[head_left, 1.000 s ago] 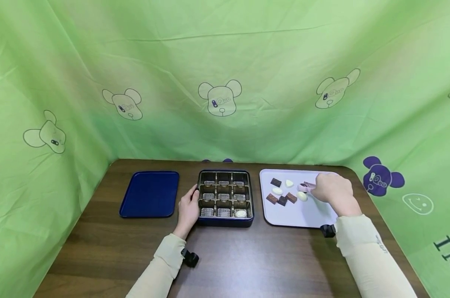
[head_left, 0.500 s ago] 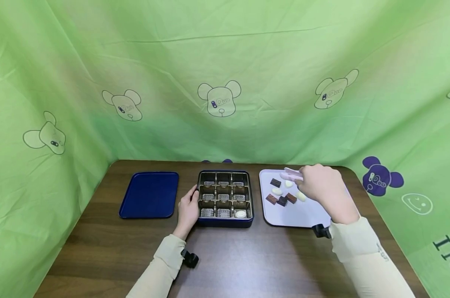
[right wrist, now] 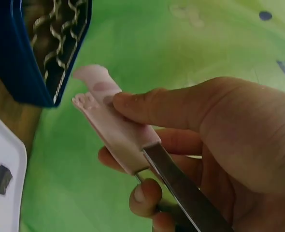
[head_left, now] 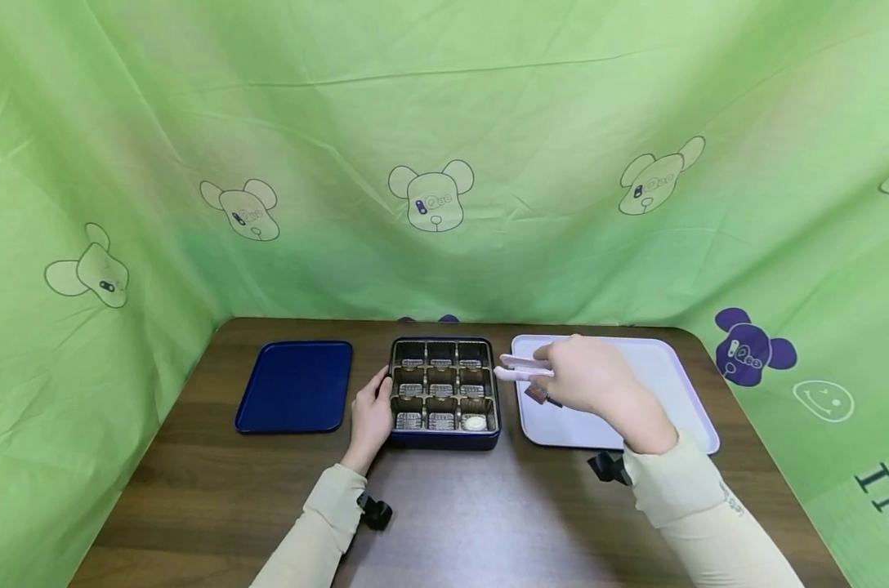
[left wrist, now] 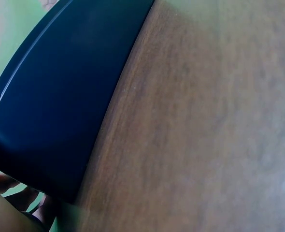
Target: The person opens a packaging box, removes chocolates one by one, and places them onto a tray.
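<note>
Tongs [head_left: 521,369] of pink colour are in the right hand [head_left: 584,377], with the fingers curled around the handle; the tips point left, toward the right edge of the chocolate box [head_left: 444,390]. In the right wrist view the thumb [right wrist: 166,108] presses on the pink part of the tongs [right wrist: 114,123] and the metal part runs back under the hand. Whether the tips hold a piece I cannot tell. The right hand hangs above the left part of the white tray [head_left: 672,384], and it covers most of the pieces there; one brown chocolate [head_left: 536,395] shows just under it.

The left hand [head_left: 372,415] rests against the left side of the box, fingers lightly bent along its wall. The box has nine compartments, and a white chocolate [head_left: 475,423] lies in the near right one. A blue tray [head_left: 295,385] lies left of the box on the wooden table [head_left: 452,506]. Green cloth [head_left: 444,147] with bear prints hangs behind.
</note>
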The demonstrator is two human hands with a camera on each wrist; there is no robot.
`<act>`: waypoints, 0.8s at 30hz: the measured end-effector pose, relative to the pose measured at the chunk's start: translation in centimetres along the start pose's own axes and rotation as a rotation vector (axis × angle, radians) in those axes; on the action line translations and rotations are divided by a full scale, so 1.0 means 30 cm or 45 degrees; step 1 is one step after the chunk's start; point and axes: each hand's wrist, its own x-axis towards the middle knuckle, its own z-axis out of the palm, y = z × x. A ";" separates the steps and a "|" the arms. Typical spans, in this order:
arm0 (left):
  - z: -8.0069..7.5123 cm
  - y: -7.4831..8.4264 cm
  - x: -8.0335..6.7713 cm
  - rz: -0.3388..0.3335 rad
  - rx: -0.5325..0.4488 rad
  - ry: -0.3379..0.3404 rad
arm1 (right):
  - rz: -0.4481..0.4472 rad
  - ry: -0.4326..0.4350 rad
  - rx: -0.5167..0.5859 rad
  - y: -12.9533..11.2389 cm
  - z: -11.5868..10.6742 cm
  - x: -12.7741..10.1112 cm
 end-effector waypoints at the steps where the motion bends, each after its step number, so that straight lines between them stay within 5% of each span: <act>1: 0.000 0.000 0.000 0.000 -0.001 0.002 | -0.028 -0.007 -0.006 -0.009 0.006 0.003; 13: 0.000 0.000 0.003 -0.013 -0.008 -0.002 | -0.166 -0.143 -0.070 -0.093 0.065 0.023; 24: 0.000 0.002 0.004 -0.012 -0.008 -0.003 | -0.269 -0.102 -0.215 -0.148 0.113 0.048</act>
